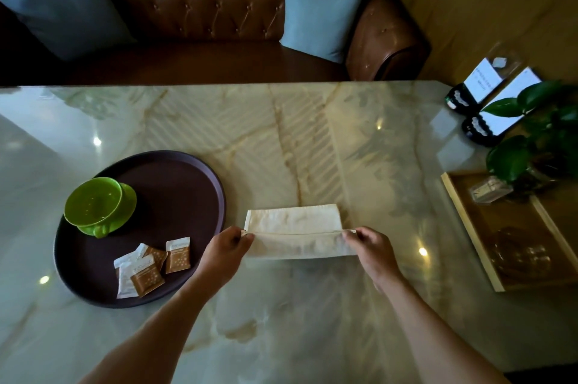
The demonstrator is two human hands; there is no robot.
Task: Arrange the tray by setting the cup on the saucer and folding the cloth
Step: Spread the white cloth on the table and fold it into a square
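Note:
A cream cloth (294, 219) lies on the marble table just right of the tray, its near half lifted and folded over. My left hand (226, 247) pinches the left end of the folded edge. My right hand (370, 246) pinches the right end. On the round dark tray (184, 183) a green cup (92, 200) sits on a green saucer (129, 202) at the tray's left side.
Several brown and white sachets (150, 268) lie on the tray's near part. A wooden tray (469, 233) with a glass item, a potted plant (538, 133) and two card stands (488, 96) fill the table's right side. A brown sofa (200, 2) with blue cushions stands behind.

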